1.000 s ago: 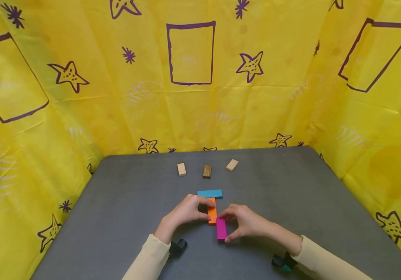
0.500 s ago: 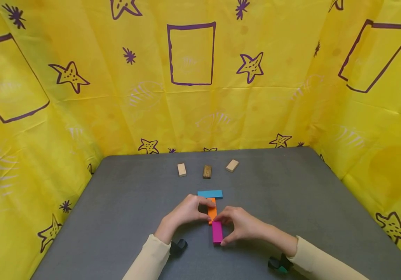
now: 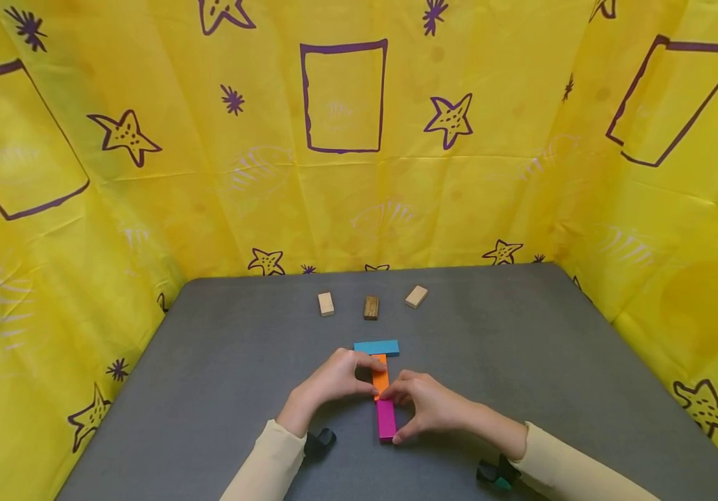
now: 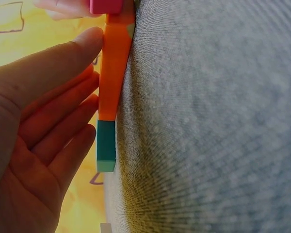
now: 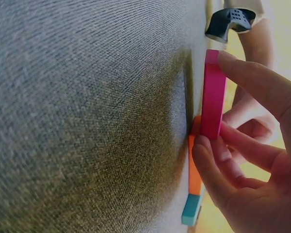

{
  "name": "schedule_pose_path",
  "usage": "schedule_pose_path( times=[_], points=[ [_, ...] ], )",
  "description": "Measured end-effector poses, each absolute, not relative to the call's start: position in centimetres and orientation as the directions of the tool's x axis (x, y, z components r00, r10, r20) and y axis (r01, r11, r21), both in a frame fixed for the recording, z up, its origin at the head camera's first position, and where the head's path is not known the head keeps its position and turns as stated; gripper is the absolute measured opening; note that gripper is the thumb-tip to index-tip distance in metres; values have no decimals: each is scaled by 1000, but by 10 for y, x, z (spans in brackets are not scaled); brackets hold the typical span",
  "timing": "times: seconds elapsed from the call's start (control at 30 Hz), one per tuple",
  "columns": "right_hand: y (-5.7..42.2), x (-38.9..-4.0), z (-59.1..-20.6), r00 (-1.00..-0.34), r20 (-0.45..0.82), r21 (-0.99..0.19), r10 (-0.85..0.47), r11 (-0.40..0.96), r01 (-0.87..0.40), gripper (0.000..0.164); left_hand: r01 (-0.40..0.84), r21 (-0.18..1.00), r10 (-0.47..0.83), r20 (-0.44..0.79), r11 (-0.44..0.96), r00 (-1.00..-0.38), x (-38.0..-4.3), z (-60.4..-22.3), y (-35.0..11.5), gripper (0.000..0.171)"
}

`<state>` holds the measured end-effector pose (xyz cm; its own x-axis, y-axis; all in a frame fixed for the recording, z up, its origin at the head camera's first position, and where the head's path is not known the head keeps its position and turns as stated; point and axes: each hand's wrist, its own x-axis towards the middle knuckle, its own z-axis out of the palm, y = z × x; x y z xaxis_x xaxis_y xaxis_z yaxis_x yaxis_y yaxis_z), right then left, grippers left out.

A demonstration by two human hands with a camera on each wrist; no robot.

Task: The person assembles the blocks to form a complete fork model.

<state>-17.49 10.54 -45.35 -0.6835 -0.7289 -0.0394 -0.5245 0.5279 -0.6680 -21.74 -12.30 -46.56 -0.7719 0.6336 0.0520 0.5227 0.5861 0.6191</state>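
In the head view, a magenta block (image 3: 386, 421) is pinched lengthwise between thumb and fingers of my right hand (image 3: 434, 406). Its far end meets or overlaps the near end of an orange block (image 3: 380, 379). The right wrist view shows the magenta block (image 5: 214, 97) close over the table, a shadow beside it. My left hand (image 3: 334, 379) holds the orange block, thumb near one end and index finger toward the other. Across the orange block's far end lies a blue block (image 3: 376, 348), forming a T; its end (image 4: 105, 145) appears teal in the left wrist view.
Farther back on the grey table (image 3: 240, 362) lie a pale wooden block (image 3: 325, 304), a dark brown wooden block (image 3: 371, 307) and another pale block (image 3: 417, 296), turned at an angle. A yellow patterned curtain (image 3: 346, 209) encloses the table's back and sides.
My right hand has moved the magenta block left and slightly toward me, from beside the orange block's near end to in line with it. The left hand and the other blocks have stayed put.
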Motion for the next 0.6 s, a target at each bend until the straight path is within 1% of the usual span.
schedule_pose_path(
  times=[0.37, 0.6],
  points=[
    [102, -172, -454, -696, -39, -659, -717, 542, -521, 57, 535, 615, 643, 60, 579, -764, -218, -467, -123, 38],
    [103, -173, -455, -697, -68, -668, -714, 551, -500, 58, 528, 617, 637, 56, 584, -769, -218, -467, -123, 38]
  ],
)
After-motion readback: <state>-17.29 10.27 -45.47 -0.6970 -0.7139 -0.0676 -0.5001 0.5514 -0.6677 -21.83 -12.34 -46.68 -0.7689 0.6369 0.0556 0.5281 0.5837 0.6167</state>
